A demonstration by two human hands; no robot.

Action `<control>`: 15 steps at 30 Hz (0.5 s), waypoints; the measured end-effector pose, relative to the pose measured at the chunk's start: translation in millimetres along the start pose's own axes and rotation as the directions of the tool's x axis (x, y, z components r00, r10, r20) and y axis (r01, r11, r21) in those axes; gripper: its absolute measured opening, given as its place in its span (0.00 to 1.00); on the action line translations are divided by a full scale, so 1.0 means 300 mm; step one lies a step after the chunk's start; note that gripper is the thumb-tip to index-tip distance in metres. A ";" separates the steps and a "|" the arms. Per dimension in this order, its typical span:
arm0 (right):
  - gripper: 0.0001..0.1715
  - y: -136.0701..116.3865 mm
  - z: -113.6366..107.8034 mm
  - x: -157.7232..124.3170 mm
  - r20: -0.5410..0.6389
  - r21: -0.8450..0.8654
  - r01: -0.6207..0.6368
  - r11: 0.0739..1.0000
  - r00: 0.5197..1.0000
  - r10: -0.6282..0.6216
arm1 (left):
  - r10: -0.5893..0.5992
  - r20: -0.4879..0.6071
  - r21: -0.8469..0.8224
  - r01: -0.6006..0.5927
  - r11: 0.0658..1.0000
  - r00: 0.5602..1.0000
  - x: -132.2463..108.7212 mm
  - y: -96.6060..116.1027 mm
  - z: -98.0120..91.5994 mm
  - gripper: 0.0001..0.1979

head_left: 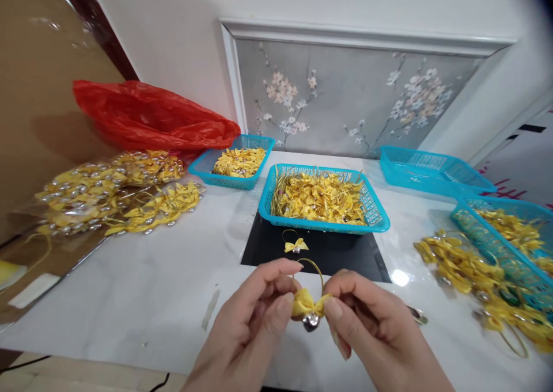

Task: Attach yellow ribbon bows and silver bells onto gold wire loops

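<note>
Between my two hands is a yellow ribbon bow (303, 301) with a silver bell (311, 322) below it and a gold cord loop (318, 268) above. My left hand (259, 317) pinches the bow's left side between thumb and fingers. On the other side, my right hand (367, 323) grips the right end of the bow the same way. Just beyond lies a single small bow with a bell (296, 246) on a black mat (345, 254). Behind it a blue basket (276, 222) holds a heap of similar yellow bows (319, 196).
Bagged bows (82, 196) and a loose bunch (159, 208) lie left, near a red plastic bag (159, 118). A small blue basket (235, 182) of bows stands behind. At right are another blue basket (496, 248), a blue tray (432, 176) and piled bows (462, 265).
</note>
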State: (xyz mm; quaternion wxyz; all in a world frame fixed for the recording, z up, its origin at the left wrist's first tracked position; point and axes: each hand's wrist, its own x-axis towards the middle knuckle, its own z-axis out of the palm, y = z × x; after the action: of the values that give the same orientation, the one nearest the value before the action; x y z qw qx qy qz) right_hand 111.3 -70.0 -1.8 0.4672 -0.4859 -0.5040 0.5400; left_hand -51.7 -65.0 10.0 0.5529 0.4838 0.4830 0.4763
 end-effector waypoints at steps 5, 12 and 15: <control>0.19 0.003 0.015 -0.003 -0.017 0.071 -0.029 0.997 0.999 0.030 | -0.009 0.020 -0.147 0.011 0.989 1.000 -0.007 0.001 0.006 0.14; 0.20 0.002 0.036 0.013 0.031 0.192 -0.065 0.979 0.998 0.060 | -0.086 0.088 -0.170 0.100 0.980 0.992 -0.003 0.006 -0.013 0.16; 0.20 0.012 0.047 0.021 0.045 0.244 -0.072 0.967 0.997 0.063 | -0.073 0.102 -0.221 0.094 0.971 0.992 0.006 0.008 -0.030 0.17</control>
State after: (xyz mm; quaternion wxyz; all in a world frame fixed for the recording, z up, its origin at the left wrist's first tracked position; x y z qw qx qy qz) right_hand 96.7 -65.2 -5.5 0.4956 -0.4313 -0.4250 0.6227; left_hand -60.7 -62.5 11.8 0.6457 0.4189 0.4196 0.4812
